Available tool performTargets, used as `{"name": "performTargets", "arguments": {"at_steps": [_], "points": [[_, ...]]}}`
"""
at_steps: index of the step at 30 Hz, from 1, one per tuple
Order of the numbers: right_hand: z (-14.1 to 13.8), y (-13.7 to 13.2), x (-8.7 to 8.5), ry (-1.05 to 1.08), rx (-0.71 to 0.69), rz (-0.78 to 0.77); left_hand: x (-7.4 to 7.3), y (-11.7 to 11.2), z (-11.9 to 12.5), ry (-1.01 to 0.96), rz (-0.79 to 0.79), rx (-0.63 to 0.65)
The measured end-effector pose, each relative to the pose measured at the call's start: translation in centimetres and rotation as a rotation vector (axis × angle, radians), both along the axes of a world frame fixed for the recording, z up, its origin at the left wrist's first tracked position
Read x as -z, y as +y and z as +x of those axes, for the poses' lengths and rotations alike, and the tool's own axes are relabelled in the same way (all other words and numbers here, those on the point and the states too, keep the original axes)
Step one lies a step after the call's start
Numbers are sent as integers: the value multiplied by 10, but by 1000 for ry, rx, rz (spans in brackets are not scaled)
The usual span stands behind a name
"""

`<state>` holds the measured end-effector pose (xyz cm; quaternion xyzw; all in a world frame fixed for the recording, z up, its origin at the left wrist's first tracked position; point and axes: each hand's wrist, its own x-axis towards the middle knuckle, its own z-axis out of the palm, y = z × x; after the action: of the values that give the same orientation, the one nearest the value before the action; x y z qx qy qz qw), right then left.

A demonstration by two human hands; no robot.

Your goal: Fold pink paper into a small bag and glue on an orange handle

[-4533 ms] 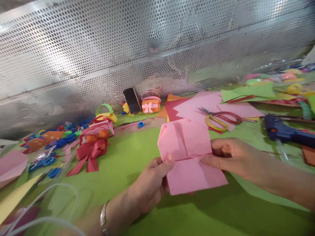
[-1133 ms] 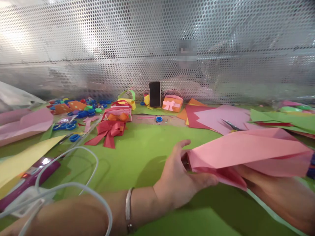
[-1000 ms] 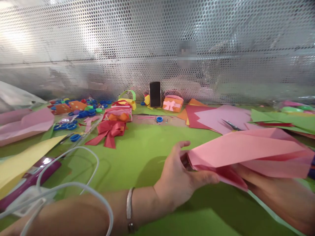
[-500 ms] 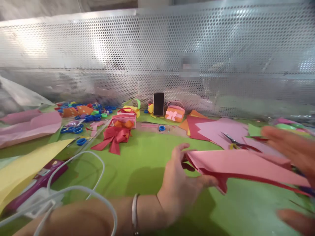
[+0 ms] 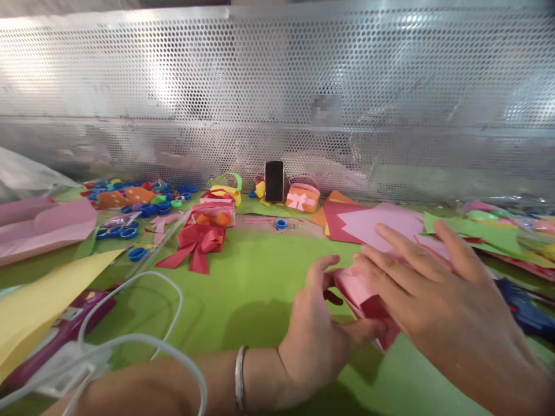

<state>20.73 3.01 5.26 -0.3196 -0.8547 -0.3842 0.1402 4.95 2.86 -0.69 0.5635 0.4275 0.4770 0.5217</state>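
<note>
A folded pink paper piece (image 5: pixel 359 289), darker pink-red on its other side, is in front of me over the green table. My left hand (image 5: pixel 318 323) grips its left end, the thumb on the near side and the fingers behind, partly hidden. My right hand (image 5: pixel 437 300) lies across the paper's right part with fingers stretched and spread, covering much of it. The fingertips seem to touch the paper. Beyond my hands are a pale pink sheet with a zigzag edge (image 5: pixel 368 222) and a red sheet (image 5: pixel 336 216).
A red paper bow (image 5: pixel 197 245) and small paper bags stand left of centre. A phone (image 5: pixel 274 182) leans at the back beside an orange paper bag (image 5: pixel 302 199). White cable (image 5: pixel 180 300) loops by my left forearm. A dark blue tool (image 5: pixel 524 306) lies at right; blue scissors (image 5: pixel 117 231) lie left.
My right hand has come in from the right onto the paper. The long pink flap that stretched rightward is now folded back or covered. My left hand keeps its hold.
</note>
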Motion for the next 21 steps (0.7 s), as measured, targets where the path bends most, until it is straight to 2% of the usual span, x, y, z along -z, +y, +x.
{"name": "performTargets", "arguments": {"at_steps": [8, 13, 16, 19, 21], "points": [[-2, 13, -10, -13, -38, -16, 0, 2, -3, -25, 83, 38], [9, 18, -16, 28, -188, -114, -3, 1, -5, -138, 20, 67], [14, 21, -16, -29, -234, -123, -5, 2, -5, -160, 32, 79], [17, 23, -11, -56, -230, -112, -6, 3, -4, -152, 33, 82], [21, 24, -8, -39, -214, -158, -5, 5, -4, -141, 8, 68]]}}
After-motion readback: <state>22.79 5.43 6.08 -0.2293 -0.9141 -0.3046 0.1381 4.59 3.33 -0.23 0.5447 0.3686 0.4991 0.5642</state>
